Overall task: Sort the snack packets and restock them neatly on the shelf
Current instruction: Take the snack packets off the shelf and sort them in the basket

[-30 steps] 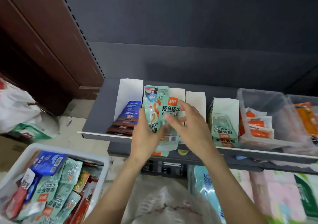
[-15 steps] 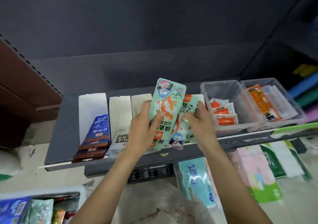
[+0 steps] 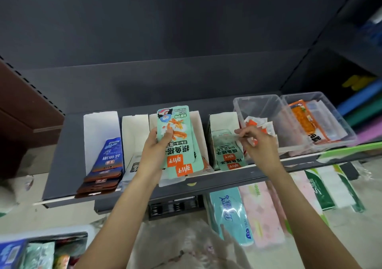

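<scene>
Left hand [image 3: 154, 150] grips upright green packets [image 3: 178, 142], long axis near-to-far, above a white divider slot [image 3: 198, 124]; right hand [image 3: 258, 142], fingers pinching a packet [image 3: 227, 144], works the slot to the right.

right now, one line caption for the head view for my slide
Left hand holds mint-green snack packets over the shelf; right hand reaches into a white divider box.

There is only one view, from the head of the person. It looks forward and down on the dark shelf [image 3: 62, 161], close, with both forearms entering from the bottom edge.
</scene>
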